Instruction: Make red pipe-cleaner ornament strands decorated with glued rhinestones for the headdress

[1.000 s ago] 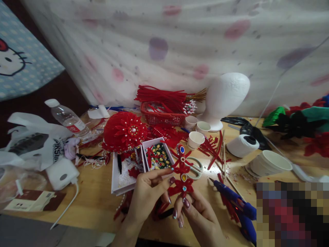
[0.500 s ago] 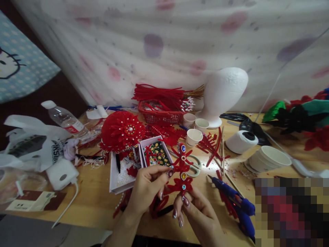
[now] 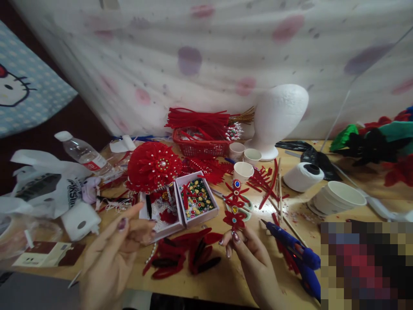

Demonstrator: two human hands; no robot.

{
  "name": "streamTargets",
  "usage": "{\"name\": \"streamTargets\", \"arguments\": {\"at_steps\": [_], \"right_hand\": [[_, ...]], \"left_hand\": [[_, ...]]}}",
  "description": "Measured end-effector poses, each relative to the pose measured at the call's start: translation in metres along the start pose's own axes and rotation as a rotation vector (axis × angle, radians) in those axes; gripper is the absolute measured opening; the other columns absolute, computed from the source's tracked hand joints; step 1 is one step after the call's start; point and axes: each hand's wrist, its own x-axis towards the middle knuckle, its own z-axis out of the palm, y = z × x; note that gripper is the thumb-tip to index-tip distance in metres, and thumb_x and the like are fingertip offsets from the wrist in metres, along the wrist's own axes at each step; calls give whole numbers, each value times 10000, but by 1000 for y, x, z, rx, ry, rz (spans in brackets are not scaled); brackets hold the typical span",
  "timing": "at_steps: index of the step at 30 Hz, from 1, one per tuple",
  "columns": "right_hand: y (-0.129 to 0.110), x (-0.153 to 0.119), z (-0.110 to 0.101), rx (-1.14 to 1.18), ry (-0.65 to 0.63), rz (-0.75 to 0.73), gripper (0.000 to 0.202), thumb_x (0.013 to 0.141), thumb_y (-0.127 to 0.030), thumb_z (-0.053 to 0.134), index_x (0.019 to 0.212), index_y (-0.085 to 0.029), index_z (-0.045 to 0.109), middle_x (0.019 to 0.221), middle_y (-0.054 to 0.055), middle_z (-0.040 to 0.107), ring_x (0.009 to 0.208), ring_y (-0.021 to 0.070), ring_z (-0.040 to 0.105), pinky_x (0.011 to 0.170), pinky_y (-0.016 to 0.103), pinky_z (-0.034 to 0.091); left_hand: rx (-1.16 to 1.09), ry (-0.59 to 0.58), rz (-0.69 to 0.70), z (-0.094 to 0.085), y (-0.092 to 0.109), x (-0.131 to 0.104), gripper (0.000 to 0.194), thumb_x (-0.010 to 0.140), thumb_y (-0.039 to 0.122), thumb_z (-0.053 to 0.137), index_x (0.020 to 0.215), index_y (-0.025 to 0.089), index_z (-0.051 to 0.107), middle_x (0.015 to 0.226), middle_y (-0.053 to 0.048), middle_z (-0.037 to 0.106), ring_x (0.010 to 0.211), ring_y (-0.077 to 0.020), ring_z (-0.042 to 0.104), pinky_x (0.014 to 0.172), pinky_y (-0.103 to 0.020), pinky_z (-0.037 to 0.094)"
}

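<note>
Between the fingertips of my right hand (image 3: 253,258) is the lower end of a red flower ornament (image 3: 234,211), held upright, with blue, yellow and light-blue gems down its middle. My left hand (image 3: 111,249) is raised at the lower left, fingers spread and holding nothing, near a white box of pearls (image 3: 161,215). Beside that box is another one with colourful gems (image 3: 198,198). Red and black petal pieces (image 3: 187,254) lie on the table between my hands. Green-handled scissors (image 3: 248,206) are partly hidden behind the ornament.
A blue glue gun (image 3: 292,247) lies to the right of my right hand. Farther back are a red basket (image 3: 203,148), paper cups (image 3: 243,171), a white foam head (image 3: 280,116) and a thread cone (image 3: 303,176). A bottle (image 3: 84,153) and charger (image 3: 80,219) are at left.
My left hand has let go of the ornament and moved left and down, its fingers opening. The ornament stays in my right hand, slightly lower and farther right.
</note>
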Motion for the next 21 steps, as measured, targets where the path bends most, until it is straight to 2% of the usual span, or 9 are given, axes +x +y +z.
{"name": "streamTargets", "arguments": {"at_steps": [2, 4, 7, 11, 15, 21], "right_hand": [[0, -1, 0, -16, -11, 4, 214, 932, -413, 679, 965, -201, 667, 815, 26, 667, 653, 104, 551, 657, 193, 457], [-1, -4, -1, -29, -24, 12, 220, 936, -415, 674, 987, -202, 664, 810, 31, 670, 642, 102, 549, 649, 194, 456], [-3, -7, -2, -42, -42, 29, 236, 938, -410, 668, 1038, -197, 665, 803, 41, 673, 631, 106, 546, 631, 197, 454], [-3, -10, -5, -49, -59, 35, 261, 935, -424, 665, 1063, -196, 667, 779, 38, 665, 643, 116, 548, 641, 203, 462], [-3, -11, -6, -55, -62, 38, 233, 943, -423, 653, 980, -194, 680, 785, 43, 665, 647, 119, 547, 642, 204, 462], [-7, -14, -9, -65, -40, -1, 205, 934, -430, 666, 955, -227, 691, 785, 30, 667, 661, 130, 564, 657, 210, 474]], "left_hand": [[-17, -80, -79, 7, -13, -8, 405, 550, 375, 920, 915, 238, 807, 721, -54, 789, 546, -156, 705, 559, -211, 599], [-43, -178, -89, 16, -27, -15, 304, 588, 360, 908, 864, 274, 814, 723, -51, 792, 524, -150, 708, 578, -212, 606], [-11, -293, 8, 24, -43, -23, 183, 658, 338, 874, 826, 297, 813, 730, -36, 793, 575, -139, 726, 625, -187, 602], [126, -410, 114, 28, -50, -26, 88, 699, 222, 843, 741, 291, 807, 749, -5, 788, 684, -116, 727, 673, -159, 576], [182, -465, 133, 33, -49, -27, 147, 661, 160, 837, 581, 223, 731, 634, -7, 732, 616, -136, 692, 601, -204, 563], [447, -410, 152, 47, -59, -33, 213, 675, 148, 784, 538, 180, 624, 635, -23, 708, 559, -142, 656, 524, -204, 516]]}}
